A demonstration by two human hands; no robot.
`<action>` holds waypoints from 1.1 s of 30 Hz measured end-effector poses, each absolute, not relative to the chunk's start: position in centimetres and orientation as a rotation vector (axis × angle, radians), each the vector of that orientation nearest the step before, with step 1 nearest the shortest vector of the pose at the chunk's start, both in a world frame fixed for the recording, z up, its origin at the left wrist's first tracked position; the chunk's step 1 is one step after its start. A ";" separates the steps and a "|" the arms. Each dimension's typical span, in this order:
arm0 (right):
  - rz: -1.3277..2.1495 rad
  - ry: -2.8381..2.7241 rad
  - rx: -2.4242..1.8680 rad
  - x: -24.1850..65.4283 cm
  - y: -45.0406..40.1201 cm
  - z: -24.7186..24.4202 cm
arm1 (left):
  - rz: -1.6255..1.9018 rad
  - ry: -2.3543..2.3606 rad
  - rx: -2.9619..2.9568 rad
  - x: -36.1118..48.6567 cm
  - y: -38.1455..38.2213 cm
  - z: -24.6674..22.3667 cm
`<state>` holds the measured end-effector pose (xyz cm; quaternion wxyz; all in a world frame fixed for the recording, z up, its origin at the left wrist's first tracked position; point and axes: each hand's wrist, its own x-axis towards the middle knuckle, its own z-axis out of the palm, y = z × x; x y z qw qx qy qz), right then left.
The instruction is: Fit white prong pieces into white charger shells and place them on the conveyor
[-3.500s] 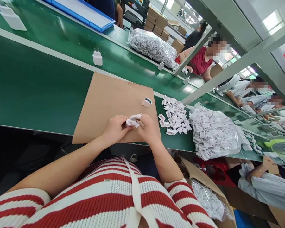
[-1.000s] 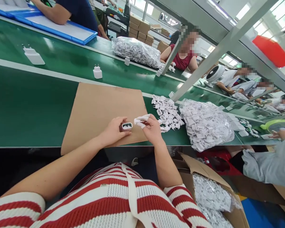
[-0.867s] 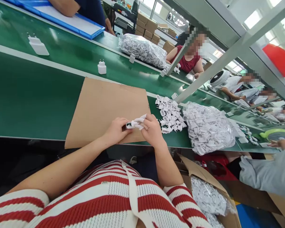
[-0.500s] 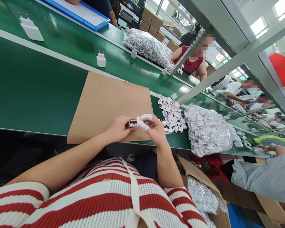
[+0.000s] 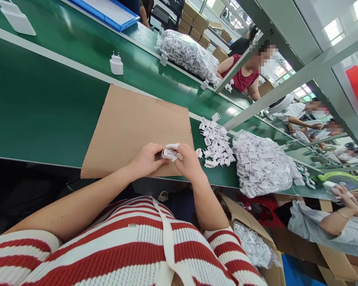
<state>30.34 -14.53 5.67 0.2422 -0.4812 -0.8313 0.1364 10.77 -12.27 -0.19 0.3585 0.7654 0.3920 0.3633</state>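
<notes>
Over the right part of a brown cardboard sheet [image 5: 137, 123], my two hands meet around a small white charger housing [image 5: 164, 154]. My left hand [image 5: 148, 160] is closed on it, thumb and fingers gripping its left side. White coverings wrap fingertips of my right hand [image 5: 189, 161], which pinches at the right side of the same housing; whether a separate small part is between those fingers is hidden. Just right of the sheet lies a pile of loose white plug parts [image 5: 216, 143], with a clear bag full of more [image 5: 262, 163] beyond it.
White chargers [image 5: 116, 64] stand on the green conveyor [image 5: 143, 75] behind the cardboard. Another bag [image 5: 187, 51] and a blue tray [image 5: 119, 22] are at the far side. A metal post slants at right. An open box [image 5: 256, 242] sits below the table; a co-worker's arms reach in far right.
My right hand has closed in on the housing, covering more of it. The conveyor's chargers have shifted left. At the far right, a co-worker's hands have risen with a white item.
</notes>
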 end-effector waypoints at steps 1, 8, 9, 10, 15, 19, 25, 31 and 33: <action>0.365 -2.265 -1.325 30.3 -14.5 5.5 | 0.942 1.009 1.988 10.8 -12.3 -0.2; 0.321 -2.292 -1.229 30.1 -14.3 5.0 | 0.929 1.006 2.007 10.8 -12.2 -0.2; 0.321 -2.306 -1.218 30.1 -14.2 5.1 | 0.930 1.007 1.999 10.8 -12.2 -0.1; 0.321 -2.321 -1.214 30.2 -14.1 5.1 | 0.930 1.008 1.991 10.8 -12.2 -0.1; 0.313 -2.380 -1.211 30.1 -13.6 5.4 | 0.899 1.024 1.954 10.8 -12.2 0.1; 0.281 -2.430 -1.234 29.7 -13.4 5.9 | 0.889 1.037 1.912 10.9 -12.1 0.1; 0.202 -2.494 -1.232 29.4 -13.2 6.2 | 0.928 1.011 1.908 10.9 -12.0 -0.1; 0.249 -2.576 -1.178 29.2 -12.3 7.5 | 0.900 1.015 1.897 10.9 -12.0 0.1; 0.267 -2.582 -1.240 28.7 -12.1 8.2 | 0.889 1.043 1.909 11.0 -12.1 0.3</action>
